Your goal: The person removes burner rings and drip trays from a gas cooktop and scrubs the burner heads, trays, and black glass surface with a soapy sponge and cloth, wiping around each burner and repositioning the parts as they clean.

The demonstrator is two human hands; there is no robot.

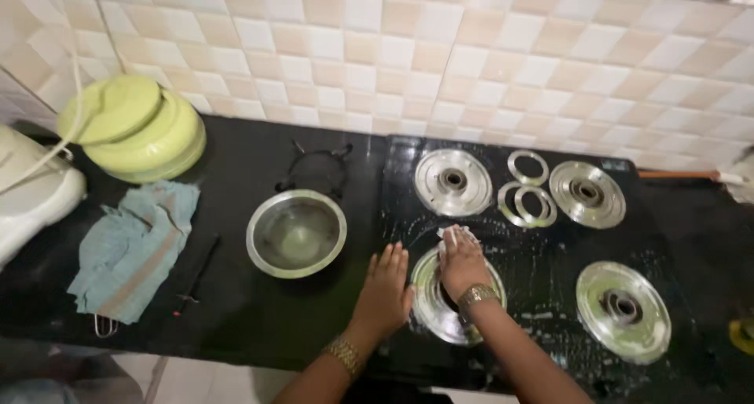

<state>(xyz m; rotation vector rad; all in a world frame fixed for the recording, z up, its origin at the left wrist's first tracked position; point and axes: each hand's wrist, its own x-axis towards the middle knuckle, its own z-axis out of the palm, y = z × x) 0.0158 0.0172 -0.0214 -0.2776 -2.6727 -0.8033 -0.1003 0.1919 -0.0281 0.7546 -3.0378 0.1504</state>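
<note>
Burner plate: the steel burner plate (440, 310) under my hands sits at the near-left corner of the black stove top (550, 255).
Right grip: my right hand (463, 264) is closed on a white cloth (455, 234), pressed on that plate.
Left grip: my left hand (386, 286) lies flat and open, fingers spread, on the stove edge at the plate's 9 o'clock.
Around: three more plates at 12, 1 and 3 o'clock; loose steel rings (528, 193) between the far two.
Bench: a steel bowl (296, 233) at 9 o'clock, a wire pan stand (316, 167) behind it, then a teal cloth (135, 247) and green lidded container (135, 127).
</note>
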